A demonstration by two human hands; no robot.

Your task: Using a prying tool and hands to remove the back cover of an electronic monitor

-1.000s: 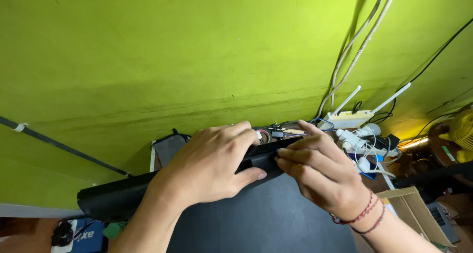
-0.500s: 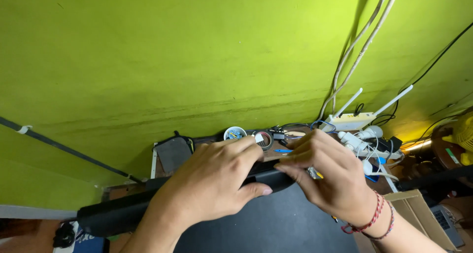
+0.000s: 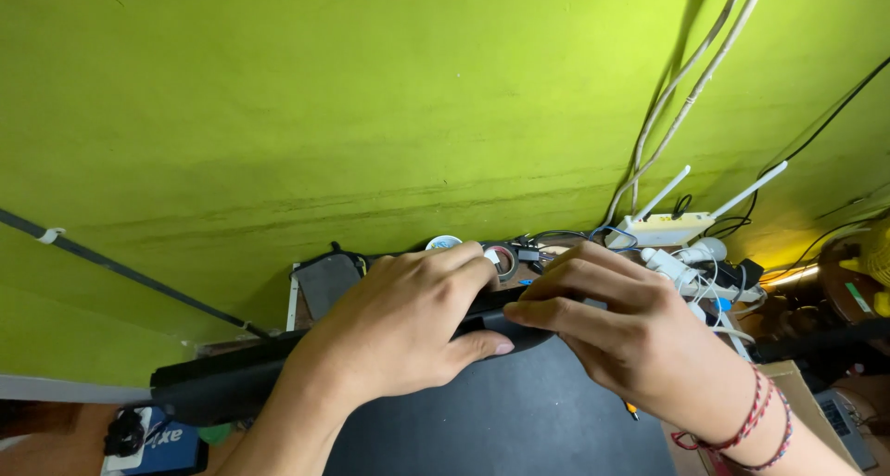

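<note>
Clearly both hands are on one long dark thing, so the lines below go by what shows around it.

Black panel (image 3: 232, 383): a long, flat, dark piece with a rounded top edge, standing nearly on edge in front of the person and running from lower left up toward the middle, against a green wall (image 3: 371, 114). Its broad face fills the bottom centre of the view.

Left hand (image 3: 408, 323): laid over the top edge, fingers curled across to the far side, thumb pressed on the near face; it grips the edge.

Right hand (image 3: 621, 332): just beside the left, fingers together and hooked over the same edge, fingertips touching the rim; a red corded bracelet (image 3: 751, 425) sits at the wrist.

Stiffness: I judge it rigid, since the edge stays straight along its whole visible run with no sag.

Weight: probably moderate; that is a guess from its length and the two-handed hold.

Surface: matte, slightly textured by the look of it, so likely not slippery.

Fragility: if this is a screen or thin casing, the broad face could flex or mark under hard thumb pressure; I cannot tell which it is.

Where to hold: the rounded top edge, hands spread wider apart than now, would steady the long left end.

Behind it: a white router (image 3: 667, 228) with aerials, a tangle of cables (image 3: 705, 272), a tape roll (image 3: 501, 258) and a small dark pouch (image 3: 329, 281) on the cluttered bench.
</note>
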